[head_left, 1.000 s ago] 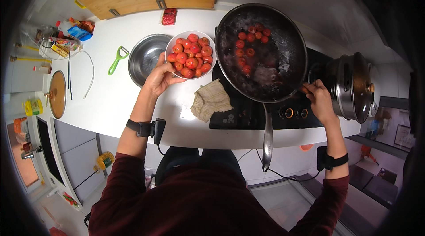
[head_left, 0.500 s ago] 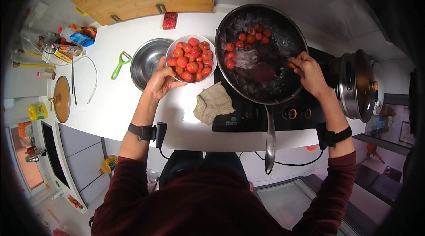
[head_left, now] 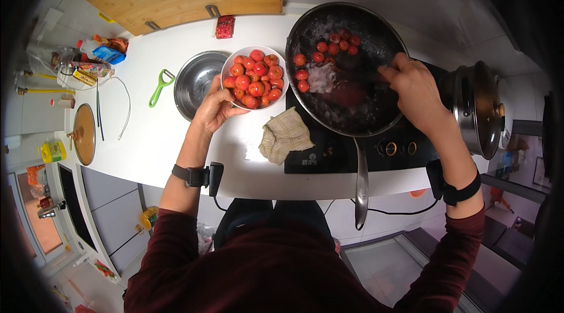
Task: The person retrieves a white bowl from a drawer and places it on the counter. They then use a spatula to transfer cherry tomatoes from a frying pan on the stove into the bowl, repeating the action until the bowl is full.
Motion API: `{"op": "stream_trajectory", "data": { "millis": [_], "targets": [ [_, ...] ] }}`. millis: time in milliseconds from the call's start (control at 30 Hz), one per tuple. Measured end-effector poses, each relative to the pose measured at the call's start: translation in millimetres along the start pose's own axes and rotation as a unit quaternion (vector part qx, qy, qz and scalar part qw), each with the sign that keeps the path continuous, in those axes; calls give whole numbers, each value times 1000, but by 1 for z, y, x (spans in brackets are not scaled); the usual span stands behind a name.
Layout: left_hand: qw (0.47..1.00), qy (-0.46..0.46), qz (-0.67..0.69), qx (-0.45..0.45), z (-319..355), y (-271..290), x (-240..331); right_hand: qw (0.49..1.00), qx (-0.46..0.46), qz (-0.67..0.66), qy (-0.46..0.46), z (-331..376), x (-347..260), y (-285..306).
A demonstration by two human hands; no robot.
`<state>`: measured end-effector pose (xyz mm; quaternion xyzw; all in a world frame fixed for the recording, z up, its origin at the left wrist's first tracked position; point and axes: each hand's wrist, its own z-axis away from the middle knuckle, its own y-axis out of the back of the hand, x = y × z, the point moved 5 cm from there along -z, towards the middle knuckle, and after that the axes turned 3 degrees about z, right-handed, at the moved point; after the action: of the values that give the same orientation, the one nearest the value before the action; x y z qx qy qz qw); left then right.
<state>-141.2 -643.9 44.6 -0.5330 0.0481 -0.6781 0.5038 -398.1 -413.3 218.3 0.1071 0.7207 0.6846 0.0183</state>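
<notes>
A white bowl (head_left: 227,65) heaped with small round red fruits (head_left: 256,78) is held in my left hand (head_left: 215,107), fingers curled round its left side and underside. It is close to the left rim of a large dark frying pan (head_left: 376,128). Bubbling liquid fills the pan, with several red fruits (head_left: 333,48) floating at its far and left sides. Over the pan's right side, my right hand (head_left: 414,86) is closed on a wooden-handled cooking utensil. Most of the handle is hidden by the fingers; a dark reddish shape (head_left: 349,94), perhaps its head, shows blurred under the liquid.
The pan sits on a black cooktop (head_left: 346,157); its long handle (head_left: 362,189) juts past the counter's front edge. Left of it lie a checked cloth (head_left: 286,136), a steel basin (head_left: 191,89) and a green peeler (head_left: 160,86). A lidded steel pot (head_left: 470,107) stands on the right.
My right hand has moved slightly right and up with the utensil, hiding more of its handle. Fruits at the pan's left side have drifted a little. My left hand keeps the bowl nearly still.
</notes>
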Motion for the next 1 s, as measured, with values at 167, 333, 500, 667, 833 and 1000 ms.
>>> {"op": "stream_trajectory", "data": {
  "millis": [167, 333, 500, 667, 833, 1000],
  "targets": [
    [1000, -1, -1, -14, 0, 2, -1, 981, -54, -178, -56, 2, 37, -29],
    [999, 4, -31, -22, 1, 5, -2, 942, -90, -315, -73, 6, 63, -75],
    [999, -2, -10, -33, 3, 7, -4, 892, -123, -418, -119, 16, 70, -117],
    [999, 5, 29, -21, 4, 7, -4, 878, -111, -452, -110, 22, 71, -130],
    [999, -3, 38, -30, 5, 3, -4, 873, -94, -468, -102, 20, 70, -132],
    [999, -8, 36, -23, 6, 3, -5, 873, -86, -469, -101, 14, 67, -130]
  ]
}}
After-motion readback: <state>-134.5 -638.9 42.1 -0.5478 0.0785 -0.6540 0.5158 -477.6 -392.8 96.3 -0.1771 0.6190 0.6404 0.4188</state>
